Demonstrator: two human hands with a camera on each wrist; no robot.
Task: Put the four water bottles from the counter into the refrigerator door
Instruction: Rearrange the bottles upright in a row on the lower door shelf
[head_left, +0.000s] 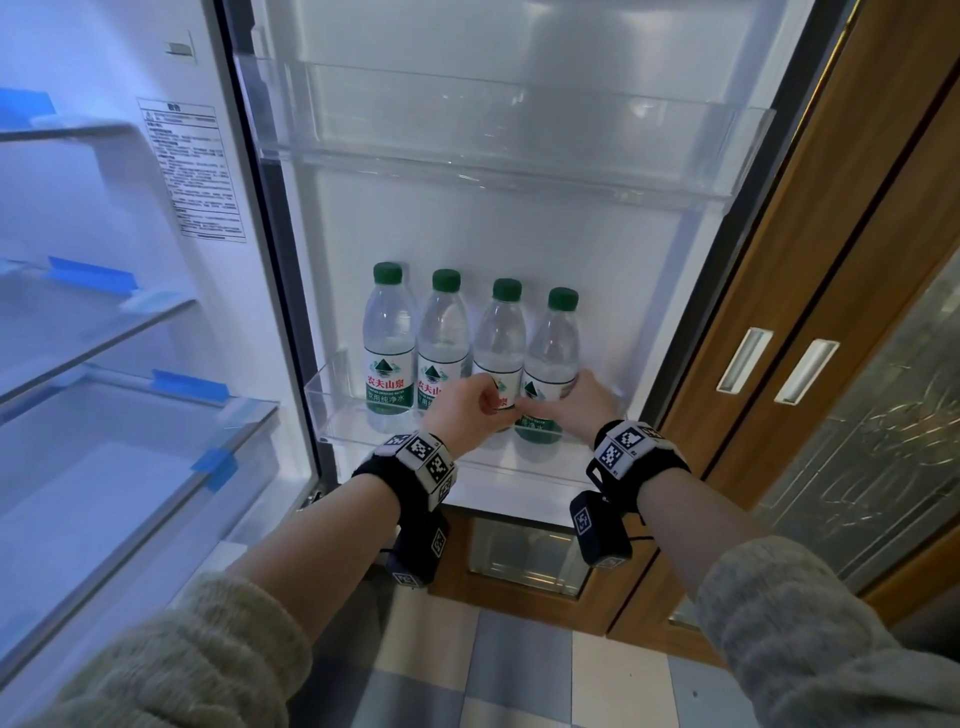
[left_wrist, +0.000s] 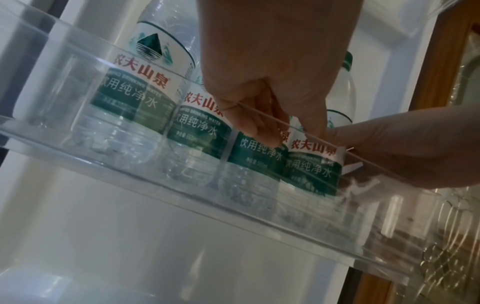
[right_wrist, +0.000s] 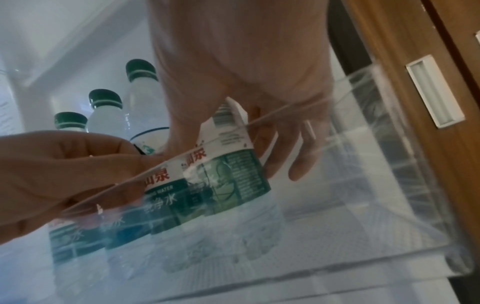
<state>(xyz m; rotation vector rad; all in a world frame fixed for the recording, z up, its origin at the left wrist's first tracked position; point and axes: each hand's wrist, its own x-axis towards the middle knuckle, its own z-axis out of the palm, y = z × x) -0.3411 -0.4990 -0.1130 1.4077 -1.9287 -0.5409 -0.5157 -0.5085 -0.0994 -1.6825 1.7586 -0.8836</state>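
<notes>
From the head view we see all four water bottles (head_left: 470, 348) standing upright in one row in the lower door bin (head_left: 332, 410). Our left hand (head_left: 467, 408) is at the third bottle (head_left: 500, 345) and our right hand (head_left: 587, 402) wraps the fourth bottle (head_left: 553, 358) from its right side. Both bottles rise straight above our grips.

In the left wrist view the left fingers (left_wrist: 262, 127) curl down in front of the third bottle's label (left_wrist: 257, 150); whether they truly pinch it we cannot tell.

In the right wrist view the right fingers (right_wrist: 285, 148) lie curled around the fourth bottle's label (right_wrist: 228, 164), behind the bin wall (right_wrist: 363, 185). We judge that only the release remains, and each hand is nearest to its own bottle.
</notes>
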